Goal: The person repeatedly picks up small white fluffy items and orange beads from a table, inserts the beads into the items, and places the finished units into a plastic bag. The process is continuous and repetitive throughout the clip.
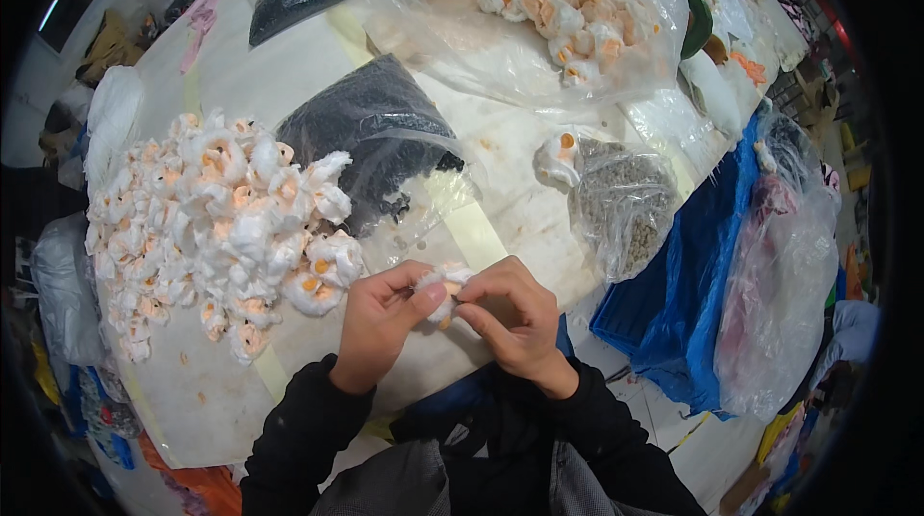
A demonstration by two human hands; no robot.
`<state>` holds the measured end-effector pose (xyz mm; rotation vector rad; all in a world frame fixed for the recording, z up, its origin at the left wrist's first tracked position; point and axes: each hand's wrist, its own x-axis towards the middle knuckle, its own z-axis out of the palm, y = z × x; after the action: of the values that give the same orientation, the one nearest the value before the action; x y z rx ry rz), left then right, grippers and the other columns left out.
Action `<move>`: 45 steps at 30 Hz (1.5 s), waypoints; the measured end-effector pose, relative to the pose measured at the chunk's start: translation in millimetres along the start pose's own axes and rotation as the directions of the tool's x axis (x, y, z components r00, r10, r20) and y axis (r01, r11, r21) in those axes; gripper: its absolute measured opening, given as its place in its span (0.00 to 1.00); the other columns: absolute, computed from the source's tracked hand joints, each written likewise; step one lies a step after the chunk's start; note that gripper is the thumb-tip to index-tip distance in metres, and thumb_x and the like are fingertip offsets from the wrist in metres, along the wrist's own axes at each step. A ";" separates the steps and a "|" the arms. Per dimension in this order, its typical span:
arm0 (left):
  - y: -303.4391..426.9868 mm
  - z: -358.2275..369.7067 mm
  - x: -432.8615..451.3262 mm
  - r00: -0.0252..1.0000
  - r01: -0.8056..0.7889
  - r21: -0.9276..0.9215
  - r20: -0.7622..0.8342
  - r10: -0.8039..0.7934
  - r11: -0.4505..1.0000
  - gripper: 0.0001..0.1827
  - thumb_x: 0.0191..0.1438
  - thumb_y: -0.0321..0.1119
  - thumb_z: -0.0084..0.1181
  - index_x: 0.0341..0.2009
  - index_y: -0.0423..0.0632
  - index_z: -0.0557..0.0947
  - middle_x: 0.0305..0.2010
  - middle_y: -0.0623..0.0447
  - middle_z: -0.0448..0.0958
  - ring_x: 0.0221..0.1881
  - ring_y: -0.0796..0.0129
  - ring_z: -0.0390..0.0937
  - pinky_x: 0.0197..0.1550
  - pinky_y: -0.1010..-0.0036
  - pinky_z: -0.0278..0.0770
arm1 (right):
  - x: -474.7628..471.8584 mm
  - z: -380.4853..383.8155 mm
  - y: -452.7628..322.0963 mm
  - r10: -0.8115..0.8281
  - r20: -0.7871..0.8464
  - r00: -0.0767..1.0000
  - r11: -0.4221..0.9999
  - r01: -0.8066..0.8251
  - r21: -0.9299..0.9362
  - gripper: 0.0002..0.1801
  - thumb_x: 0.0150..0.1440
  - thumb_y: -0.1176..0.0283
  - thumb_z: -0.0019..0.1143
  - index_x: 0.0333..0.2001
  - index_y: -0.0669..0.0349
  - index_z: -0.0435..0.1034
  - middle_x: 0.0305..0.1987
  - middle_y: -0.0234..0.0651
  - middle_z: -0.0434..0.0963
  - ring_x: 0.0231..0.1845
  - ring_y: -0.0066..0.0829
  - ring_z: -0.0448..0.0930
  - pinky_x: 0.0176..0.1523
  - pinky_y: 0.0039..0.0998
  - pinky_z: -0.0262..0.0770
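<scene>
My left hand [386, 317] grips a small white and peach plush piece [449, 291] at the table's near edge. At its right side, the thumb and forefinger of my right hand [509, 314] pinch something small and dark against it; what it is cannot be told. To the left lies a large heap of similar plush pieces [216, 205], some with orange parts. Beyond my hands, an opened clear plastic bag of small black parts [368, 119] lies spilling a few of them. One more plush piece [559, 157] rests beside a clear bag of grey-brown granules [624, 202].
On the pale worktable [195, 400], a large clear bag of plush pieces [570, 18] lies at the far side, near a green metal tool or press [694, 10]. A smaller bag of black parts [296, 0] is at the far left. Blue plastic sheeting [671, 299] hangs at the right.
</scene>
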<state>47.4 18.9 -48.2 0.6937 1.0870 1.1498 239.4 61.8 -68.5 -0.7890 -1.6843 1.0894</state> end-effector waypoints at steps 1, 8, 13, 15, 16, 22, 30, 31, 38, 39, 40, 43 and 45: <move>-1.5 0.9 0.1 1.000 -0.019 0.002 -0.006 0.019 1.000 0.10 0.68 0.29 0.61 0.48 0.34 0.84 0.41 0.56 0.83 0.40 0.80 0.77 0.42 0.82 0.74 | -0.6 0.2 1.3 -0.003 0.002 1.000 1.000 0.003 -0.015 0.11 0.54 0.80 0.74 0.41 0.63 0.80 0.38 0.38 0.82 0.38 0.34 0.82 0.44 0.30 0.78; -0.3 4.2 -1.3 0.877 -0.403 0.698 0.111 0.467 0.592 0.11 0.58 0.22 0.65 0.46 0.38 0.85 0.36 0.47 0.83 0.34 0.61 0.82 0.37 0.72 0.78 | 7.0 12.7 -1.5 -0.146 -0.106 0.984 0.966 0.119 -0.230 0.17 0.51 0.82 0.70 0.46 0.64 0.78 0.45 0.43 0.82 0.41 0.41 0.82 0.48 0.33 0.77; 0.3 -2.5 2.0 0.702 -0.603 0.757 0.352 0.619 0.252 0.16 0.51 0.20 0.64 0.47 0.39 0.86 0.35 0.47 0.82 0.32 0.55 0.80 0.35 0.68 0.79 | 2.6 6.9 1.7 -0.061 0.049 0.997 0.975 0.070 -0.209 0.24 0.46 0.84 0.66 0.51 0.64 0.78 0.45 0.46 0.81 0.42 0.45 0.83 0.46 0.35 0.78; 3.3 0.3 0.9 0.637 -0.635 0.764 0.434 0.637 0.115 0.19 0.50 0.18 0.63 0.49 0.38 0.86 0.35 0.48 0.82 0.31 0.56 0.80 0.34 0.68 0.79 | -2.1 6.1 4.1 -0.116 0.050 0.992 0.957 0.125 -0.263 0.26 0.45 0.83 0.70 0.52 0.65 0.77 0.40 0.45 0.81 0.40 0.48 0.81 0.43 0.40 0.78; 5.2 2.2 0.0 0.603 -0.647 0.761 0.476 0.641 0.043 0.20 0.49 0.18 0.63 0.49 0.38 0.86 0.34 0.48 0.82 0.31 0.57 0.80 0.34 0.68 0.79 | -5.5 6.7 7.2 -0.126 0.029 0.992 0.953 0.130 -0.272 0.26 0.45 0.83 0.69 0.51 0.65 0.78 0.38 0.44 0.81 0.38 0.48 0.81 0.42 0.40 0.78; 2.2 7.6 -11.0 0.668 -0.578 0.816 0.490 0.560 -0.025 0.24 0.45 0.19 0.66 0.51 0.39 0.88 0.33 0.45 0.84 0.31 0.54 0.83 0.32 0.67 0.80 | -8.9 7.0 9.7 -0.129 -0.002 0.992 0.960 0.125 -0.249 0.24 0.43 0.80 0.71 0.48 0.64 0.79 0.36 0.43 0.81 0.36 0.48 0.81 0.40 0.40 0.78; 89.2 -64.0 -25.2 0.364 0.090 0.993 0.043 0.930 -0.081 0.12 0.59 0.23 0.62 0.47 0.38 0.87 0.40 0.44 0.81 0.40 0.50 0.80 0.46 0.62 0.79 | 55.9 -73.9 -3.8 -0.321 -0.073 0.944 0.643 0.161 -0.749 0.24 0.53 0.68 0.74 0.53 0.64 0.77 0.46 0.43 0.82 0.46 0.47 0.81 0.48 0.42 0.77; 91.8 -88.8 -22.9 0.411 0.127 0.988 0.030 0.911 -0.090 0.13 0.58 0.22 0.61 0.48 0.39 0.87 0.43 0.44 0.80 0.43 0.51 0.80 0.47 0.62 0.78 | 75.2 -87.4 0.2 -0.306 -0.107 0.946 0.603 0.105 -0.791 0.22 0.53 0.69 0.74 0.51 0.62 0.78 0.46 0.42 0.81 0.47 0.47 0.80 0.50 0.42 0.76; 90.9 -141.6 -24.4 0.524 0.175 0.978 0.003 0.852 -0.111 0.22 0.56 0.22 0.58 0.57 0.43 0.84 0.53 0.41 0.77 0.52 0.46 0.77 0.57 0.58 0.75 | 114.3 -107.5 35.2 -0.153 0.019 0.988 0.538 0.099 -0.837 0.07 0.55 0.72 0.71 0.36 0.61 0.79 0.43 0.39 0.79 0.47 0.45 0.75 0.53 0.42 0.71; 98.1 -127.1 -31.6 0.498 0.190 0.971 0.034 0.866 -0.147 0.23 0.56 0.23 0.58 0.58 0.43 0.84 0.54 0.40 0.76 0.52 0.44 0.76 0.58 0.57 0.74 | 110.8 -104.2 30.7 -0.185 0.008 0.983 0.557 0.112 -0.823 0.07 0.55 0.72 0.70 0.36 0.61 0.78 0.43 0.39 0.79 0.46 0.44 0.76 0.52 0.42 0.71; 103.6 -113.2 -35.7 0.393 0.272 0.942 0.078 0.916 -0.197 0.23 0.56 0.26 0.59 0.58 0.41 0.83 0.59 0.37 0.75 0.55 0.41 0.76 0.61 0.54 0.73 | 106.0 -99.1 24.9 -0.182 -0.019 0.983 0.601 0.096 -0.793 0.06 0.56 0.73 0.69 0.35 0.61 0.78 0.42 0.39 0.79 0.45 0.44 0.76 0.51 0.41 0.72; 100.2 -77.6 -50.0 0.351 0.036 0.971 0.207 0.913 -0.235 0.22 0.56 0.27 0.59 0.56 0.37 0.82 0.58 0.38 0.77 0.56 0.43 0.76 0.61 0.54 0.73 | 89.3 -88.5 11.2 -0.173 -0.053 0.984 0.706 0.086 -0.703 0.05 0.58 0.75 0.66 0.36 0.62 0.76 0.42 0.40 0.78 0.43 0.43 0.78 0.50 0.40 0.74; 73.9 -48.5 -41.9 0.553 -0.322 0.944 0.122 0.824 0.076 0.19 0.54 0.29 0.62 0.50 0.38 0.82 0.50 0.40 0.81 0.52 0.46 0.79 0.58 0.59 0.75 | 85.6 -82.6 9.5 -0.197 0.003 0.980 0.749 0.153 -0.644 0.07 0.59 0.76 0.65 0.41 0.63 0.76 0.44 0.42 0.78 0.43 0.43 0.79 0.49 0.38 0.75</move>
<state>-26.0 -2.8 12.7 2.0640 2.0270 1.3853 287.6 165.0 -33.1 -1.0467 -2.0524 0.3201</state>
